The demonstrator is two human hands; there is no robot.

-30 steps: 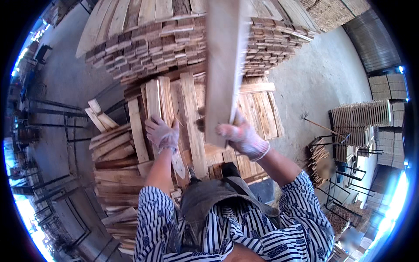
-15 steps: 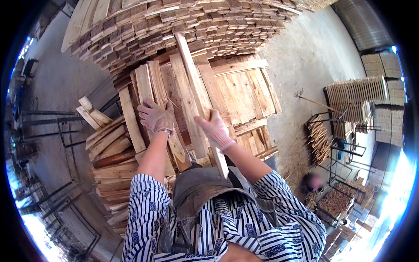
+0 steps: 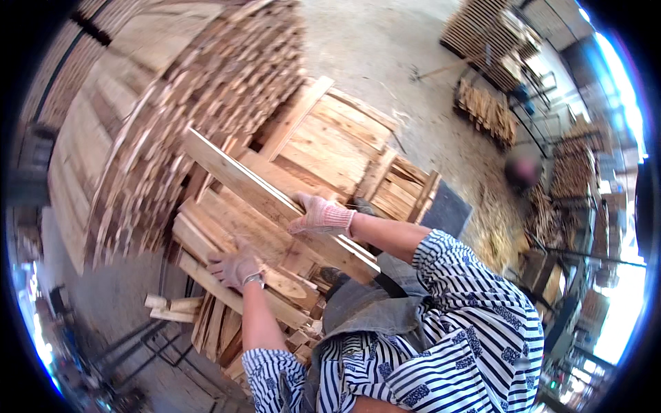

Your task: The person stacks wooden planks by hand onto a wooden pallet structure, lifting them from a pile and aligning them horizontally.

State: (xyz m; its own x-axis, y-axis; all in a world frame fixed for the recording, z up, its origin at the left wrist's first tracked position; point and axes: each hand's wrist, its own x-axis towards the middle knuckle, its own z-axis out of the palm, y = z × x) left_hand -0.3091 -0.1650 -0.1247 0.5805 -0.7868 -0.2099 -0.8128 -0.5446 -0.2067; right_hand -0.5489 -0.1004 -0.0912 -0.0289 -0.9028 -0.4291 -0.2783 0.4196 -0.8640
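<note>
My right hand (image 3: 322, 215), in a pale knitted glove, grips a long wooden board (image 3: 237, 177) near its closer end. The board lies slanted over the loose planks, its far end pointing up and left. My left hand (image 3: 237, 267), also gloved and with a band at the wrist, rests on the planks (image 3: 234, 217) to the left, fingers spread and not wrapped round anything. Beyond my right hand lie flat wooden panels (image 3: 337, 141) made of boards side by side.
A tall stack of boards (image 3: 158, 131) rises at the left. Short offcuts (image 3: 172, 308) and a black metal frame (image 3: 148, 347) are at the lower left. Bundled sticks (image 3: 485, 110), pallet-like stacks (image 3: 482, 41) and a long-handled rake (image 3: 441, 71) stand at the far right, near a blurred person (image 3: 522, 170).
The view has swung round, so the tall stack now appears at the left and the held board slants. My right hand still grips the board; my left still lies spread on planks.
</note>
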